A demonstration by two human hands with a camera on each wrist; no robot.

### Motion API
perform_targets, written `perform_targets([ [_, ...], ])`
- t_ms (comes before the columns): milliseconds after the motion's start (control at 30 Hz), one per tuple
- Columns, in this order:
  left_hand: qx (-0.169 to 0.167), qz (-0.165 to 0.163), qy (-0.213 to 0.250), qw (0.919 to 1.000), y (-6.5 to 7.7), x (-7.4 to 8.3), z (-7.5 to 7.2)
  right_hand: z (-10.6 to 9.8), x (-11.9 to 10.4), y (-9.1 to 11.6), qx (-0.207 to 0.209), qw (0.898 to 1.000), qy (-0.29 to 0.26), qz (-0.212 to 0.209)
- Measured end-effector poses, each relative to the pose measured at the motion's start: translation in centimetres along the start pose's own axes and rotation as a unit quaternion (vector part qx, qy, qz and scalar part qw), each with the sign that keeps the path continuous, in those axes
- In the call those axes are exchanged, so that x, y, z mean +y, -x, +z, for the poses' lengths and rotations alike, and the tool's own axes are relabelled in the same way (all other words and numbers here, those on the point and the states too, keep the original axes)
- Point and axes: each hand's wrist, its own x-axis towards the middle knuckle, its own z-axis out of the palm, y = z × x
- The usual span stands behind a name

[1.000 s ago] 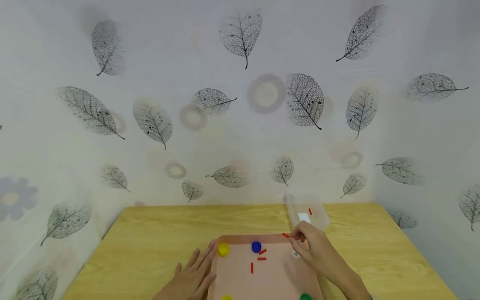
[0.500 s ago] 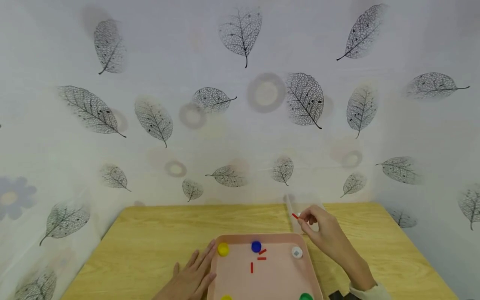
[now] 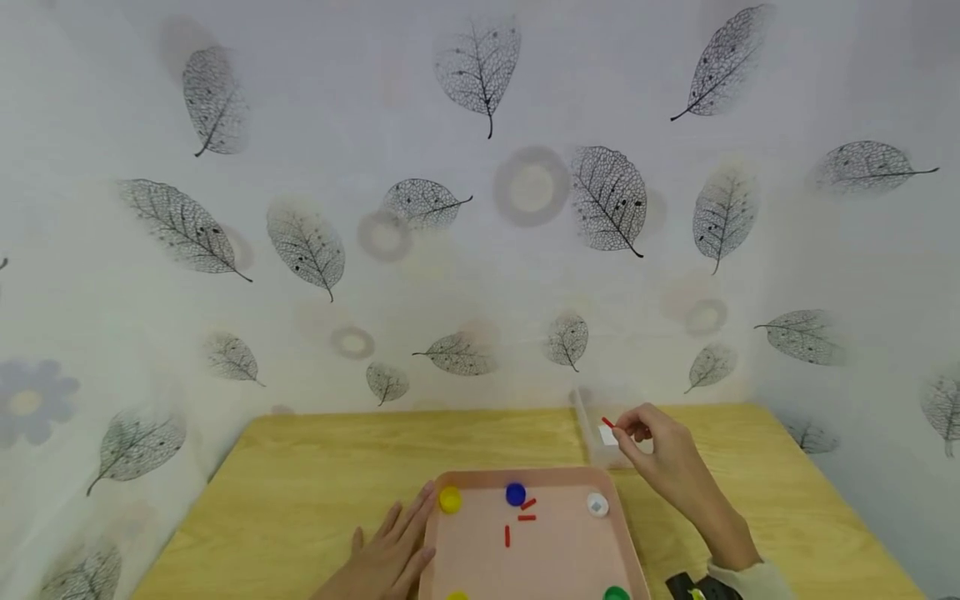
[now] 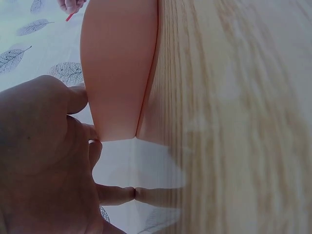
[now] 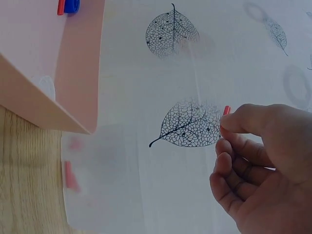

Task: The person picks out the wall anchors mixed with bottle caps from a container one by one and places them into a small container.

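My right hand (image 3: 671, 458) pinches a small red stick (image 5: 226, 110) between thumb and forefinger, its free end poking out past the fingertips. It is over the translucent plastic box (image 3: 600, 458) behind the tray's right corner. Blurred red shapes show through the box wall in the right wrist view. My left hand (image 3: 390, 550) lies with fingers extended against the left side of the pink tray (image 3: 555, 558). Three more red sticks (image 3: 527, 518) lie inside the tray, near a blue cap (image 3: 515, 494).
Around the tray's edges sit a yellow cap (image 3: 450, 500), a white cap (image 3: 597, 504), a green cap (image 3: 617, 593) and another yellow one at the front. A wooden table (image 3: 330, 458) carries everything, backed by a leaf-patterned cloth (image 3: 465, 275).
My right hand has moved from above the tray's back right corner, back and right to over the box, still pinching the red stick. My left hand stays put at the tray's side.
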Motion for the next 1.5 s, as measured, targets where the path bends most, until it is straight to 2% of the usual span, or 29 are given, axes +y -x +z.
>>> perform_targets([
  [167,0.001,-0.006,0.0,1.0,0.0,0.1,-0.2,0.1,0.9,0.1,0.024,1.0,0.004,0.014],
  [367,0.008,-0.004,-0.001,1.0,0.0,0.0,-0.2,0.2,1.9,0.2,0.062,0.998,0.002,0.008],
  [600,0.002,-0.014,-0.023,0.9996,0.1,-0.1,0.3,1.0,3.6,0.5,0.089,0.996,-0.004,0.009],
  [767,0.002,-0.024,-0.04,0.9989,-0.1,-0.1,0.7,1.6,4.6,0.8,0.09,0.996,-0.009,0.014],
  [967,-0.004,-0.025,-0.031,0.9992,-0.2,0.2,0.6,2.0,5.3,1.0,0.096,0.995,0.01,0.022],
  [1233,-0.004,-0.03,-0.034,0.999,-0.4,0.4,0.6,2.7,6.4,0.7,0.104,0.994,0.033,0.007],
  [1500,-0.003,-0.036,-0.036,0.9987,-0.5,0.4,0.7,3.5,6.7,0.6,0.092,0.994,0.058,0.003],
])
